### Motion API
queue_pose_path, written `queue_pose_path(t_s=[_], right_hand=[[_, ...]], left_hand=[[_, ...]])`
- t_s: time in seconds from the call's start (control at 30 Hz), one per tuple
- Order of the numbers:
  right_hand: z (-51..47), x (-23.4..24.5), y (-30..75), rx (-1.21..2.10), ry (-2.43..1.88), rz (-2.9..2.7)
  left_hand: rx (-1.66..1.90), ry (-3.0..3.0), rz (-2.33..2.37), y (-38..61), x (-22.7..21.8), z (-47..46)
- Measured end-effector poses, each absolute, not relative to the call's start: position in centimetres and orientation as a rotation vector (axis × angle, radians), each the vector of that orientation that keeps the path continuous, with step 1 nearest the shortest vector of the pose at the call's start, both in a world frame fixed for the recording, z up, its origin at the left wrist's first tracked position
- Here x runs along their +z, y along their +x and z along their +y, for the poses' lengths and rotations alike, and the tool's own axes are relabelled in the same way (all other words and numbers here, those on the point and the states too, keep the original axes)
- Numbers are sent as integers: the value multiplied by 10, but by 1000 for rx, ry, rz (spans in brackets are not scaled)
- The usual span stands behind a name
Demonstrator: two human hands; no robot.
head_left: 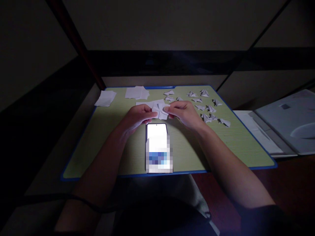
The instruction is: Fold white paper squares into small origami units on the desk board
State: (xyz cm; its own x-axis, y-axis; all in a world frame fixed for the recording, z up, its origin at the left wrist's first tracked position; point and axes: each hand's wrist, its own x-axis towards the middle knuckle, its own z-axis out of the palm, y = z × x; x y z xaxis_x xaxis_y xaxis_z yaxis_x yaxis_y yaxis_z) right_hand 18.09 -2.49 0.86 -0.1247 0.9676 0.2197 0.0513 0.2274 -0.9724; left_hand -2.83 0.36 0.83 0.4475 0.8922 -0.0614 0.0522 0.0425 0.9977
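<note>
Between my two hands is a small white sheet of paper [160, 110] with creases meeting near its middle. My left hand [139, 117] pinches its left edge, thumb on top. My right hand [182, 113] grips the right edge between thumb and fingers. Just behind the held paper, another white sheet [142, 103] lies on the table, partly covered by it. Below my hands a phone [157, 147] with a bright screen lies near the front edge; part of its screen is blurred out.
The yellow-green table [103, 147] has a blue rim. Several folded paper pieces [210, 108] are scattered at its right rear. Paper stacks stand at the back left [105, 98] and back middle [137, 92]. A large grey-white object [290, 121] lies beyond the right edge.
</note>
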Motion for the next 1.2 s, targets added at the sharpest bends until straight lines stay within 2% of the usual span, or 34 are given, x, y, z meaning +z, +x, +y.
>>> queue_pose_path(t_s=[0.53,0.8,1.2], right_hand=[[-21,14,179,1146,-1079,-1407],[-4,39,174,1087,-1004,-1454],[-3,11,168,1333,-1036,-1210]], left_hand=[[846,1262,815,-29,7,5],[874,1277,859,-25,29,21],[798,1316,880,-32,2,26]])
